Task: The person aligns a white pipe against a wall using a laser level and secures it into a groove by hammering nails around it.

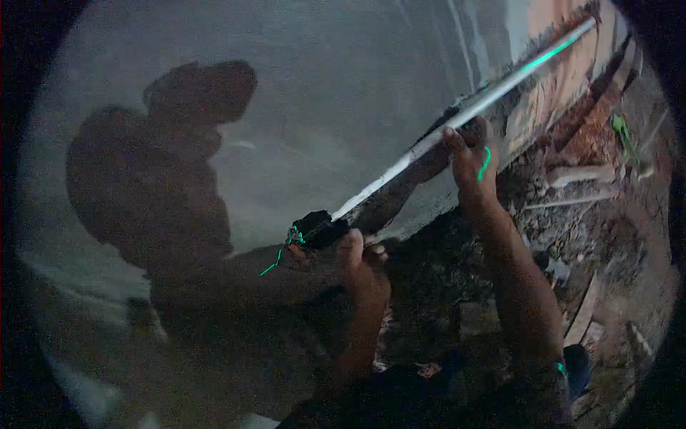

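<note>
A long white pipe [400, 166] runs slantwise along a rough groove in the grey wall, from the dark hollow at lower left to the upper right. My right hand [473, 159] is closed around the pipe near its middle, with the thumb on its near side. Just below the pipe's lower end, my left hand [364, 272] has its fingers curled and thumb raised; what they hold, if anything, is lost in the dark. Beside that thumb is a black, ragged hollow [318, 227] with broken edges. A thin green light line falls on the pipe, my right hand and the hollow.
The smooth grey wall [343, 93] fills the left and top, with my shadow [164, 171] on it. Rubble [564, 236] and broken brick lie at right. A wooden strip [582, 311] and a bright green object [624, 136] lie among the debris.
</note>
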Available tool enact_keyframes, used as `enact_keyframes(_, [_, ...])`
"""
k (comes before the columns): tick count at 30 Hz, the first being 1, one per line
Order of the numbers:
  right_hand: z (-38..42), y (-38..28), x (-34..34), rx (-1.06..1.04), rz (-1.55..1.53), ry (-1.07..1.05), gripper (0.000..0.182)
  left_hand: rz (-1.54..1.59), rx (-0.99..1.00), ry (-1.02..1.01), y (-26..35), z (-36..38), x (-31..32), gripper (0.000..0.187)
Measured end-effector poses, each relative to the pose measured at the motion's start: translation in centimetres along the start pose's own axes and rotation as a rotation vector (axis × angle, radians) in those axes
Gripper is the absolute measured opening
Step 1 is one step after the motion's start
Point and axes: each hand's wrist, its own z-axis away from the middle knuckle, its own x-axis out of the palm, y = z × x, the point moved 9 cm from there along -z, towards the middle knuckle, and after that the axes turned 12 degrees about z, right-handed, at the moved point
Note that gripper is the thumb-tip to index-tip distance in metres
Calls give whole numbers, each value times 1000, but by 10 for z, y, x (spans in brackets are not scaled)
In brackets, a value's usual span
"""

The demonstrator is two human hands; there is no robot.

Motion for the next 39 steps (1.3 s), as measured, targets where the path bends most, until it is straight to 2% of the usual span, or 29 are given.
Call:
enact_keyframes(1, [0,-3,0,-49,-30,-15,41,424,-394,296,-37,12,-20,30])
enact_keyframes(2, [2,-4,2,-101,-56,-27,36,397,-403,280,-37,15,-22,30])
enact_keyframes(3, [3,-7,-1,-100,-17,18,41,445,-182,176,-1,14,-11,28])
enact_keyframes(4, [2,1,-3,-81,-25,40,41,457,-78,119,18,12,-4,27])
enact_keyframes(5, [0,10,-4,-59,102,60,44,473,26,60,36,12,3,26])
enact_keyframes(6, [-3,14,-4,-40,230,75,48,356,-53,299,28,6,-7,25])
enact_keyframes(7, [-3,18,-4,-30,130,88,53,233,-127,538,21,10,-22,23])
enact_keyframes(8, [-2,22,-4,-15,122,96,53,215,-127,532,20,9,-27,23])
enact_keyframes(10, [-2,18,-4,-11,134,82,56,166,-86,374,13,-4,-30,24])
enact_keyframes(11, [-1,14,-8,-14,232,82,57,149,-72,318,8,-9,-33,24])
enact_keyframes(14, [0,16,-5,-31,147,85,58,27,-39,151,-2,-17,-31,26])
enact_keyframes(17, [0,15,-5,-1,208,57,61,-284,196,81,14,-21,-24,23])
enact_keyframes(18, [0,18,-4,1,207,55,61,-759,571,6,40,-15,-7,19])
enact_keyframes(20, [0,18,-5,-54,282,83,63,-1235,944,-79,42,2,18,16])
enact_keyframes(21, [1,15,-4,-53,281,82,63,-851,682,-30,36,-10,-1,14])
enact_keyframes(23, [4,12,-2,-9,184,78,57,-472,418,20,21,-21,-18,12])
enact_keyframes(24, [4,12,-1,-10,181,73,57,-554,545,-26,30,-16,-10,11])
enact_keyframes(26, [3,12,2,-50,136,57,56,-637,675,-64,39,-10,0,11])
enact_keyframes(27, [3,14,4,-56,134,51,56,-400,494,25,31,-18,-14,14])
enact_keyframes(29, [2,17,1,-91,170,121,54,-148,313,120,14,-20,-23,16])
enact_keyframes(30, [1,15,1,-105,175,114,54,-228,450,110,23,-14,-18,18])
enact_keyframes(32, [2,11,1,-139,210,116,52,-302,591,114,30,7,-13,20])
enact_keyframes(34, [0,9,2,-172,209,112,46,-470,498,118,26,22,-1,21])
enact_keyframes(35, [2,6,-1,-110,252,97,44,-521,467,121,27,26,8,21])
enact_keyframes(37, [2,7,0,-58,303,77,42,127,-290,-37,-20,15,43,25])
enact_keyframes(38, [1,10,0,-107,228,93,40,142,-288,-34,-16,9,54,25])
enact_keyframes(39, [1,11,-1,-154,151,111,39,185,-296,-130,-13,2,74,27])
